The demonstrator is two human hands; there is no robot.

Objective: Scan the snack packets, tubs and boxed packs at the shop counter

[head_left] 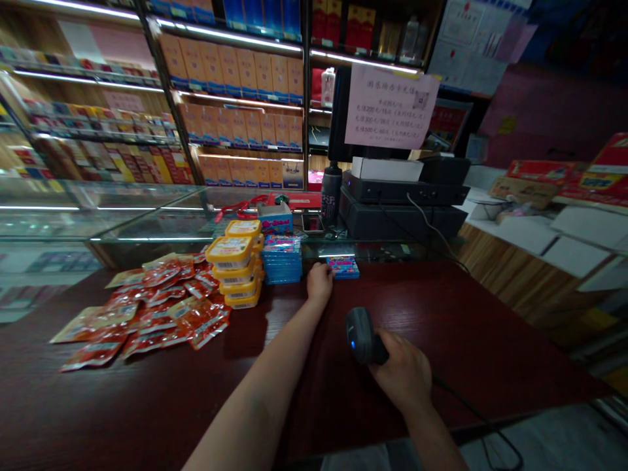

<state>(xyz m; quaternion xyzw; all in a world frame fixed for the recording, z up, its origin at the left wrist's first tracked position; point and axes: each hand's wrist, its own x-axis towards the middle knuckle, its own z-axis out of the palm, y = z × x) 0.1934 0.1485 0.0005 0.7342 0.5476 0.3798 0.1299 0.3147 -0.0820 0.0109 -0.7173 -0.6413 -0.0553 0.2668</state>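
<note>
My right hand (403,367) is wrapped round the handle of a black barcode scanner (360,333), which shows a small blue light and points to the left above the dark red counter. Further forward, my left hand (320,282) has its fingers curled at the left end of a low stack of blue and pink flat packets (345,267). Whether it grips them or only touches them I cannot tell, as the fingertips are partly hidden. Left of that hand stands a taller stack of similar blue packets (282,260).
Yellow-lidded tubs (230,252) are piled beside the taller stack, with red snack pouches (161,297) spread to their left. Behind are an open blue box (276,219), a phone (313,224), a dark bottle (331,193) and a register (402,219). The scanner's cable (471,405) trails right.
</note>
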